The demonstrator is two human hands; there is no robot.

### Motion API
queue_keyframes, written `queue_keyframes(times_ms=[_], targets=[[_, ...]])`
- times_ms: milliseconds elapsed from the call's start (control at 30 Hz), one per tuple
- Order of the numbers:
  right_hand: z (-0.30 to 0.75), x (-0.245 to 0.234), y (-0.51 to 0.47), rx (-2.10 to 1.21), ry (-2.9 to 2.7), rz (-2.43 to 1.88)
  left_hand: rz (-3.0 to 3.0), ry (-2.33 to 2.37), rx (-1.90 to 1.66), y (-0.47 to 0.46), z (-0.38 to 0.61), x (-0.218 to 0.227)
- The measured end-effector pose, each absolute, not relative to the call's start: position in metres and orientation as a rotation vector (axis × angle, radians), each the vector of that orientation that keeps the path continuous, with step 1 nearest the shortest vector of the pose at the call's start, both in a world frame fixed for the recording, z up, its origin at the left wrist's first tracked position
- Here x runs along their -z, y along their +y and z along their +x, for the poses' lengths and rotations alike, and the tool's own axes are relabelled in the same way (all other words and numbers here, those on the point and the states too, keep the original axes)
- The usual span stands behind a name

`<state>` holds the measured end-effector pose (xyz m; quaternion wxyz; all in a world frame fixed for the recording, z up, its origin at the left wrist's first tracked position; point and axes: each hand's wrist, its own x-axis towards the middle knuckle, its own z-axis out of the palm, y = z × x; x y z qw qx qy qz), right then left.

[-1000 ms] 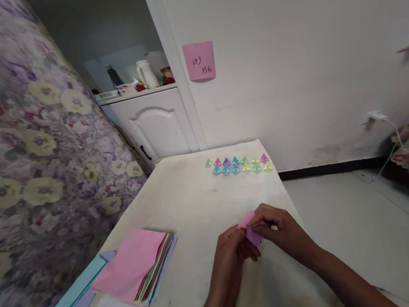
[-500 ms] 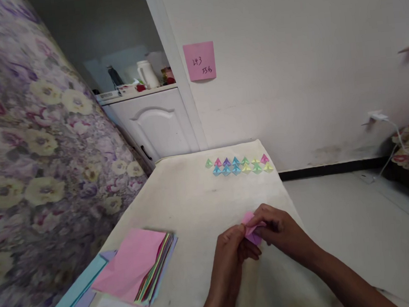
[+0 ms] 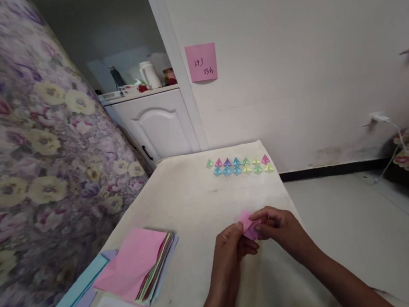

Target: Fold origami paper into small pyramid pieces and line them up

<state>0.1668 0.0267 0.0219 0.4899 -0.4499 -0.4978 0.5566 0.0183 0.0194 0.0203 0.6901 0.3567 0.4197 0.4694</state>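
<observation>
A small piece of folded pink paper [image 3: 247,220] is pinched between both hands above the front right part of the table. My left hand [image 3: 232,242] grips its left edge with the thumb on top and the other fingers beneath. On its right side, my right hand [image 3: 277,223] holds the paper between thumb and index finger. The fold details are partly covered by the fingers. Farther back, two rows of small folded paper pieces [image 3: 236,166] in pink, purple, blue, green and yellow sit on the table.
A stack of coloured paper sheets [image 3: 135,261], pink on top, lies at the table's front left beside teal strips [image 3: 76,291]. The cream-covered table [image 3: 187,198] meets the wall behind. A floral curtain [image 3: 47,168] hangs left; a pink note [image 3: 201,63] is on the wall.
My right thumb and fingers have shifted slightly on the pink paper, and more of its surface shows now. Both hands keep their hold on it.
</observation>
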Motion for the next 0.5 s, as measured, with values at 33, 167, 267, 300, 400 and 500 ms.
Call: queue_keyframes(times_ms=[33,167,267,300,400,500], targets=[[0.1658,-0.0217,0.0268,-1.344,-1.188,-1.106,0.798,0.936,-1.048,0.0194,0.0184,-0.0197],[0.1644,-0.0224,0.0256,-1.324,-1.137,-1.137,0.776,0.921,-1.055,0.0209,0.0186,-0.0174],[0.1662,-0.0241,0.0246,-1.365,-1.160,-1.106,0.743,0.921,-1.071,0.0231,0.0183,-0.0164],[0.1672,-0.0246,0.0245,-1.378,-1.178,-1.099,0.732,0.922,-1.074,0.0238,0.0182,-0.0162],[0.1698,-0.0248,0.0250,-1.370,-1.232,-1.107,0.708,0.918,-1.064,0.0252,0.0174,-0.0155],[0.1709,-0.0232,0.0258,-1.339,-1.268,-1.101,0.698,0.906,-1.052,0.0256,0.0167,-0.0149]])
